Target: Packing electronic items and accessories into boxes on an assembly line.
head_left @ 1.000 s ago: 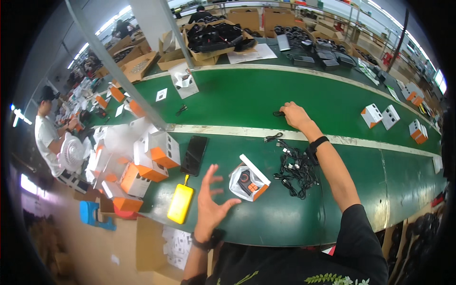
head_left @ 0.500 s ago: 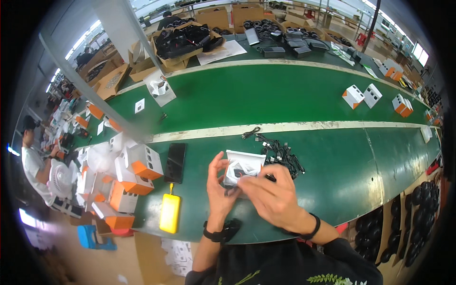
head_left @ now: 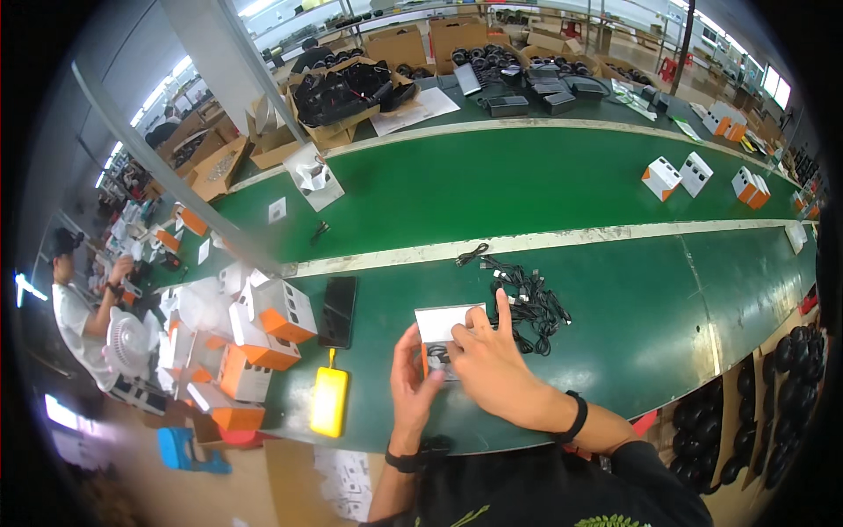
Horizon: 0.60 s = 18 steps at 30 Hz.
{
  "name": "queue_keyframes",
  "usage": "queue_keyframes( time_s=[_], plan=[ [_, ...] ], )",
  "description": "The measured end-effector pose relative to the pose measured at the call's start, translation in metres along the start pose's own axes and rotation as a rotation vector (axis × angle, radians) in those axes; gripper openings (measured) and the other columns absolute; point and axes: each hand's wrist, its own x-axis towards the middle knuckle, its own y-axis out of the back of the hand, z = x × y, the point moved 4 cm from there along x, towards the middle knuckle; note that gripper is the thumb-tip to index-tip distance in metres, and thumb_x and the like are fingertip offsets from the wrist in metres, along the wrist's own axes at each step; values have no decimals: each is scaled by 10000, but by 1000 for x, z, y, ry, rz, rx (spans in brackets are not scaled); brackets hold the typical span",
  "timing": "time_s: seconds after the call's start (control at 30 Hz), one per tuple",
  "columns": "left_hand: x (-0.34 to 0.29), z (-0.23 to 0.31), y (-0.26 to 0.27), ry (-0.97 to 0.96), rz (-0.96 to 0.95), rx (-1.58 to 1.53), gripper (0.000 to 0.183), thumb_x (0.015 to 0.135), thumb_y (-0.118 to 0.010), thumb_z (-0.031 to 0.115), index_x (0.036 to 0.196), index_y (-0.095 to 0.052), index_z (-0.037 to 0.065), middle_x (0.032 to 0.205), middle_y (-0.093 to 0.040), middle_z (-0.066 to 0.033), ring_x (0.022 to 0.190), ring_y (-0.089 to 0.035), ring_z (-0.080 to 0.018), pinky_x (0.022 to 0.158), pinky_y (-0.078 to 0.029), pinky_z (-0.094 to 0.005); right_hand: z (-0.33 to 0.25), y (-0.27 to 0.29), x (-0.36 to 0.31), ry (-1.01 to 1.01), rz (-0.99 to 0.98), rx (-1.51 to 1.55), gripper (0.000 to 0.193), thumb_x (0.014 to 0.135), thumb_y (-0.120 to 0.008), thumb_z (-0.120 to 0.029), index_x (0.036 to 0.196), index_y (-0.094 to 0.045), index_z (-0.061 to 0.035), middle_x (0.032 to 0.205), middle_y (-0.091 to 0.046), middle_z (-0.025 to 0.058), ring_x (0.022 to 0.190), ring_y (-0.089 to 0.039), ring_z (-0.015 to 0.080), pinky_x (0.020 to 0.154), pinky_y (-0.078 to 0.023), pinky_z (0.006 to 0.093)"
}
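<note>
A small white-and-orange box [head_left: 437, 323] stands near the table's front edge, its white flap raised. My left hand [head_left: 411, 388] grips the box's left side and near face, with the thumb across the front. Over its right side is my right hand [head_left: 496, 364], fingers curled against the flap and the index finger stretched away from me. That hand hides part of the box and what is inside. A tangle of black cables [head_left: 543, 309] lies just beyond my right hand.
On the left are a dark phone [head_left: 337, 312], a yellow power bank [head_left: 329, 402] and piled white-and-orange boxes [head_left: 246, 384]. A green conveyor belt [head_left: 492, 180] runs behind, carrying an opened box [head_left: 313, 178] and several others. A person [head_left: 83, 316] works at far left.
My right hand has shifted from the box's opening to its flap, and its index finger has straightened. The view has shifted slightly. The person at left has raised a hand.
</note>
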Motion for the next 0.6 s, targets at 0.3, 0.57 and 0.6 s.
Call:
queue_keyframes(
  time_s=[0.3, 0.57, 0.6],
  plan=[
    [24, -13, 11, 227, -54, -81, 406, 981, -756, -55, 1373, -648, -56, 1349, -697, -88, 1231, -655, -164, 1068, -513, -315, 11, -15, -55, -105, 596, 490, 559, 859, -854, -116, 1383, -679, -35, 1188, -713, 97, 1179, -646, 352, 1043, -556, 487],
    [10, 32, 15, -322, -354, 523, 574, 613, -1008, 213, 1156, -851, 114, 1264, -740, -122, 1153, -711, -319, 985, -591, -425, 26, -37, -85, 27, 436, 528, 382, 870, -878, -131, 1199, -731, -5, 1302, -676, 141, 1108, -689, 324, 893, -609, 394],
    [6, 33, 14, -400, -331, 614, 578, 621, -1008, 224, 1166, -849, 113, 1270, -740, -125, 1151, -711, -322, 986, -588, -429, 31, -40, -90, -85, 519, 707, 366, 870, -886, -159, 1180, -747, -23, 1312, -673, 141, 1066, -707, 310, 844, -623, 379]
  ],
)
